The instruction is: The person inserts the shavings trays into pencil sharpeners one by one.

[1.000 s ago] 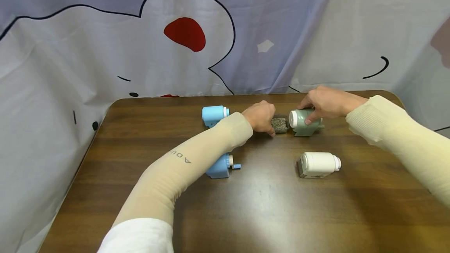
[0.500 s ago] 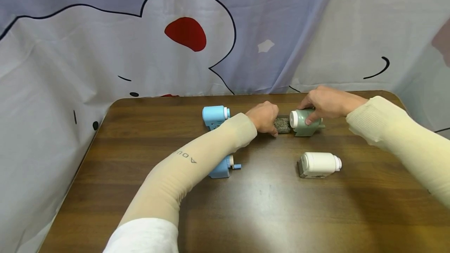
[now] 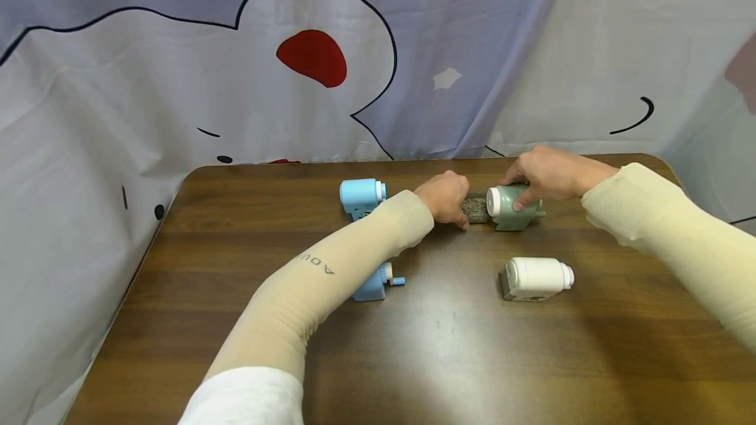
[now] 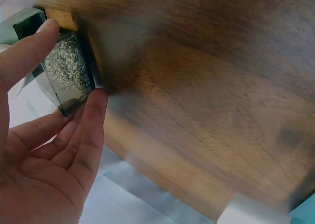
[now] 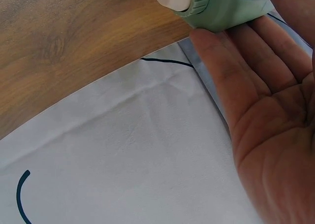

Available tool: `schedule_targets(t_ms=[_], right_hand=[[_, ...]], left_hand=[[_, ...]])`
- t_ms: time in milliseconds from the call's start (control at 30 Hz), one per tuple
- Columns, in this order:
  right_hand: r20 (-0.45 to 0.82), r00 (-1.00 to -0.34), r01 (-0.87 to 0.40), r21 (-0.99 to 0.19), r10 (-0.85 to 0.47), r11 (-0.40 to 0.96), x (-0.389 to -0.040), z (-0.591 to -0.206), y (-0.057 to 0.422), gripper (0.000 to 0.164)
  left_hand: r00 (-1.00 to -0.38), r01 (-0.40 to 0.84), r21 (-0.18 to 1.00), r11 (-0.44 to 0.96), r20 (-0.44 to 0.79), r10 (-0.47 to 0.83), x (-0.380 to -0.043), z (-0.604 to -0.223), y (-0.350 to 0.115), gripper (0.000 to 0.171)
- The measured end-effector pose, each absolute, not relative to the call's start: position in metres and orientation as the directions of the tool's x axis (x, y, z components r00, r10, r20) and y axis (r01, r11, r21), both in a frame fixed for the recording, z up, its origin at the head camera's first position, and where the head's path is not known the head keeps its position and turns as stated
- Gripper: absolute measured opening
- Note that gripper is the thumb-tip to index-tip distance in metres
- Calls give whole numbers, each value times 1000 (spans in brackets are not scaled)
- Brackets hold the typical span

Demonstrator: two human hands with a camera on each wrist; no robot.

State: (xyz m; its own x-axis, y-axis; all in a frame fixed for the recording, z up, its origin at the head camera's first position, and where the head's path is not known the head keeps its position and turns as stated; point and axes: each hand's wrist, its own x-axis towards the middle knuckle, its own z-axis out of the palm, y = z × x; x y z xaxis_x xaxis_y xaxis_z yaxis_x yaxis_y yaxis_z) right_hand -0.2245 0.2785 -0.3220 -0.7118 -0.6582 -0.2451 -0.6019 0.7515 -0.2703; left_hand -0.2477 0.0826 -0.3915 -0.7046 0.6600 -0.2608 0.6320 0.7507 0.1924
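A green crank pencil sharpener (image 3: 509, 216) with a white end lies on the table toward the back right. My right hand (image 3: 552, 172) holds its body from above, thumb on the near side. In the right wrist view, the fingers (image 5: 219, 66) reach along the green casing. On its left side my left hand (image 3: 443, 197) grips a clear drawer (image 3: 475, 211) of shavings between thumb and fingers. The left wrist view shows the shavings-filled drawer (image 4: 69, 69) right up against the green body, with the thumb (image 4: 32, 51) over one edge. Part of the drawer is hidden by the fingers.
A light blue sharpener (image 3: 358, 195) stands left of my left hand. Another blue sharpener (image 3: 371, 285) is partly covered by my left forearm. A cream sharpener (image 3: 536, 278) sits nearer on the right. A patterned curtain (image 3: 449, 51) hangs behind the wooden table (image 3: 449, 359).
My left hand and the drawer have shifted slightly right, closer against the green sharpener. My right hand and the sharpener have stayed in place.
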Motion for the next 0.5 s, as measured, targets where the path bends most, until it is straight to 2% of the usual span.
schedule_targets(t_ms=[500], right_hand=[[-245,-716,-594,-278,-653,755,-223,-323,280,48]], left_hand=[[-691,632,233,739,-262,674,-245,-394,89,37]])
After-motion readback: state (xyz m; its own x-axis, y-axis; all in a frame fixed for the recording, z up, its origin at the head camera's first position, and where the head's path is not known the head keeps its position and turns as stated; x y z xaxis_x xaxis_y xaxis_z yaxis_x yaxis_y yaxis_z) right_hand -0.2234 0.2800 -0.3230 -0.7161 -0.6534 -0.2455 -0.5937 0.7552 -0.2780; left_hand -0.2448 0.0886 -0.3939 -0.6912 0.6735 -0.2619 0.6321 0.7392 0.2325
